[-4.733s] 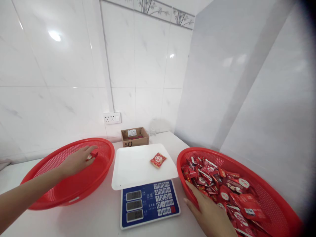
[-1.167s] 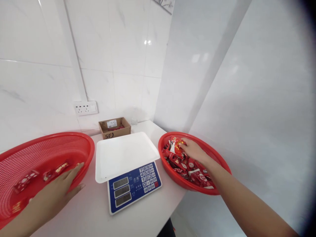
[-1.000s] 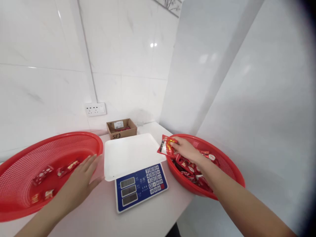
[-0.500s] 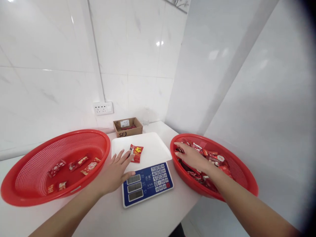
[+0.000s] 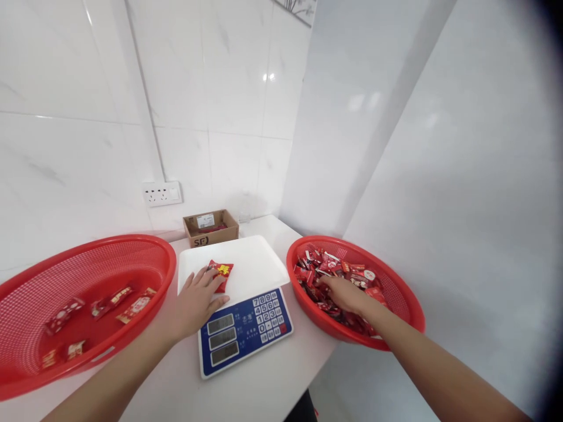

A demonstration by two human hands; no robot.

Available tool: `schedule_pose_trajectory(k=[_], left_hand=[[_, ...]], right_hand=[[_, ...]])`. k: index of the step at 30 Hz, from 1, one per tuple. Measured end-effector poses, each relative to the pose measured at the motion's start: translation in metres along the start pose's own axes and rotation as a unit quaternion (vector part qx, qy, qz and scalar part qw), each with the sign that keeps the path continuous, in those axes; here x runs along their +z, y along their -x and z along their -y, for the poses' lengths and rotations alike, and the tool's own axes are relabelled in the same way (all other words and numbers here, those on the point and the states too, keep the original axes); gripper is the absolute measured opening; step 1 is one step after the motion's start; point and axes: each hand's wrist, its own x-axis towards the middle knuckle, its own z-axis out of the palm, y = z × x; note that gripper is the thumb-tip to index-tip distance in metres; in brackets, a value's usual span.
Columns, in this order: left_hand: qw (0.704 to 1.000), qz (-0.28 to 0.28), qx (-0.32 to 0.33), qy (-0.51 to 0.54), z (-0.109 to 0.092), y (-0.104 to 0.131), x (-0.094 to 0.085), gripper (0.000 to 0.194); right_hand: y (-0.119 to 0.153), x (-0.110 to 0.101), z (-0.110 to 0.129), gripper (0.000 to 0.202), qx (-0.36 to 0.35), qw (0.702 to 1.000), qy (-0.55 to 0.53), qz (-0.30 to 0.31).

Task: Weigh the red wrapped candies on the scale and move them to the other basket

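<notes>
A red packet (image 5: 226,271) lies on the scale's (image 5: 246,329) white pan, left of its middle. The left hand (image 5: 193,306) is over the packet's edge, fingers spread; touch is unclear. Right of the scale, the right hand (image 5: 345,294) is among sweets (image 5: 328,262) in a basket (image 5: 411,310), its fingers too hidden to tell. Left of the scale is another basket (image 5: 165,255); behind it, a cardboard box (image 5: 216,236).

White wall socket (image 5: 162,194), open cardboard box (image 5: 215,236), marbled tiles (image 5: 240,97)

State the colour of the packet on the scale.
The packet is mainly red with yellow print, best seen in the head view.
</notes>
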Motion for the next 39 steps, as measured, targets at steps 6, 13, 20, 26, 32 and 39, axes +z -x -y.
schedule_pose_trajectory(k=[6, 13, 20, 26, 32, 39], left_hand=[[1.0, 0.011, -0.024, -0.005, 0.01, 0.013, 0.005, 0.05], [1.0, 0.007, -0.018, -0.011, 0.01, 0.018, 0.005, 0.054], [1.0, 0.011, -0.016, -0.01, 0.008, 0.026, -0.001, 0.055], [1.0, 0.015, -0.018, -0.002, 0.009, 0.033, -0.005, 0.055], [0.999, 0.031, -0.024, 0.01, 0.004, 0.032, -0.006, 0.058], [0.998, 0.059, -0.006, 0.024, -0.017, 0.031, -0.014, 0.055]], right_hand=[[-0.007, -0.034, -0.002, 0.037, 0.047, 0.993, -0.007, -0.111], [0.0, -0.04, 0.013, 0.031, -0.029, 0.999, -0.028, -0.009], [0.006, 0.001, 0.013, 0.032, -0.058, 0.996, -0.038, 0.057], [-0.004, -0.014, 0.004, 0.026, 0.035, 0.999, 0.002, -0.041], [-0.012, -0.04, 0.053, 0.015, -0.05, 0.97, -0.126, -0.2], [-0.05, -0.002, 0.148, 0.014, -0.141, 0.931, -0.316, -0.112]])
